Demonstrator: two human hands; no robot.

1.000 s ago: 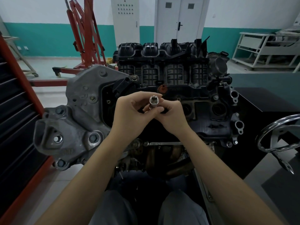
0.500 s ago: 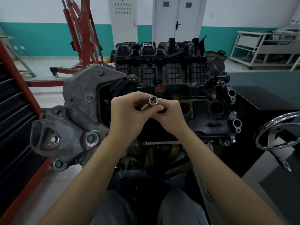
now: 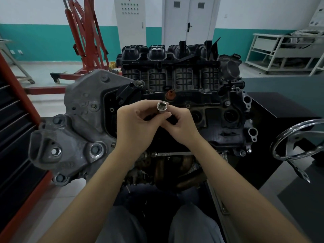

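A car engine (image 3: 184, 81) with a black intake manifold stands in front of me, its grey cast bracket (image 3: 73, 130) on the left. Above the valve cover I hold a long silver socket (image 3: 162, 106), square drive hole facing me. My left hand (image 3: 136, 125) grips the socket's shaft with curled fingers. My right hand (image 3: 180, 125) pinches the same socket from the right, fingers curled against my left hand. The socket's lower end is hidden between the two hands.
A chrome handwheel (image 3: 298, 142) juts out at the right beside a dark stand (image 3: 280, 109). A red-framed tool cabinet (image 3: 15, 120) stands at the left. A red engine hoist (image 3: 84, 37), a grey cabinet (image 3: 129, 21) and a white shelf rack (image 3: 284, 51) stand behind.
Both hands stay joined on the socket. The socket and hands shifted very slightly to the left; the fingers have adjusted a little.
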